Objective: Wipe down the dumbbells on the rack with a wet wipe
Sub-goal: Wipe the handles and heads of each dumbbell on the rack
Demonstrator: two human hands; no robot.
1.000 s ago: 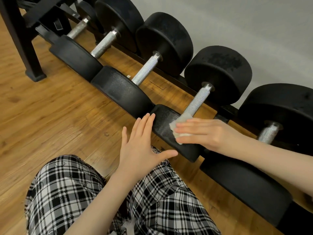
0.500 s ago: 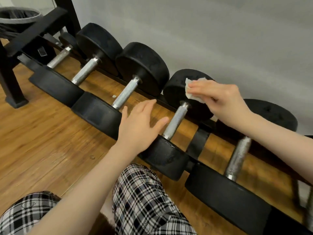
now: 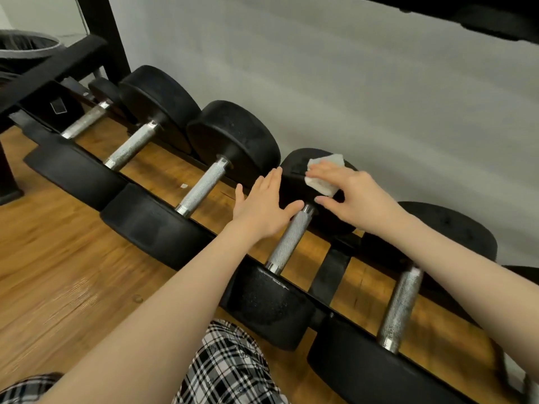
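Note:
Several black dumbbells with knurled steel handles lie in a row on a low black rack (image 3: 329, 266). The fourth dumbbell from the left (image 3: 288, 240) runs from a near head by my knee to a far head by the wall. My right hand (image 3: 355, 199) presses a white wet wipe (image 3: 323, 173) flat against the top of that far head, fingers straight over the wipe. My left hand (image 3: 262, 205) lies flat beside it. Its fingertips reach the far head's left edge and its thumb touches the far end of the handle.
More dumbbells sit left (image 3: 204, 185) and right (image 3: 399, 307) of this one. A grey wall runs close behind the rack. A black upright post (image 3: 110, 33) stands at the back left, and an upper shelf (image 3: 481, 21) overhangs at top right. The floor is wood (image 3: 58, 272).
My right hand carried the wipe from the dumbbell's near head up to its far head. My left hand moved from the near head to the far end of the handle.

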